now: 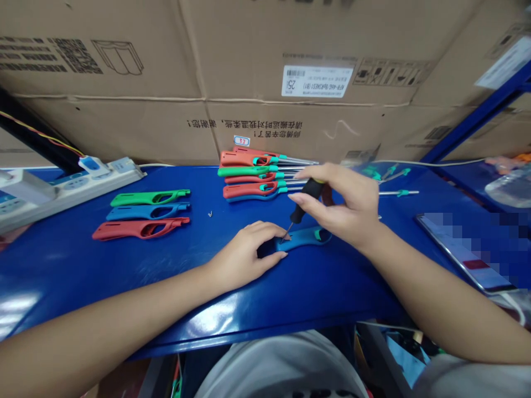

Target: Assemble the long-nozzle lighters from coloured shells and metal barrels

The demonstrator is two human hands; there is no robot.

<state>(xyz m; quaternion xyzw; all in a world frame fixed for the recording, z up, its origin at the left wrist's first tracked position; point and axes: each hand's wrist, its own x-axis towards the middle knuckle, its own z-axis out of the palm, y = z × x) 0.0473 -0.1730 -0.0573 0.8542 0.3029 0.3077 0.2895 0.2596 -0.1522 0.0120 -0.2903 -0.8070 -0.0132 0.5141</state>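
A blue long-nosed gas lighter (305,236) lies on the blue tabletop in front of me. My left hand (253,251) pinches its near left end between thumb and fingers. In my right hand (346,204) is a black-handled screwdriver (309,200), tilted, its tip down at the lighter's left end by my left fingers. Whether the tip sits in a screw is too small to tell. My right hand hides part of the lighter's metal tube. Several red, green and blue lighters (249,190) with metal tubes lie stacked just behind.
Green, blue and red lighter shells (143,229) lie in a row at the left. Tiny screws (210,214) rest between them and the lighters. A white power strip (74,190) stands at the far left, a phone (468,254) at the right. Large cardboard boxes (249,83) wall off the back.
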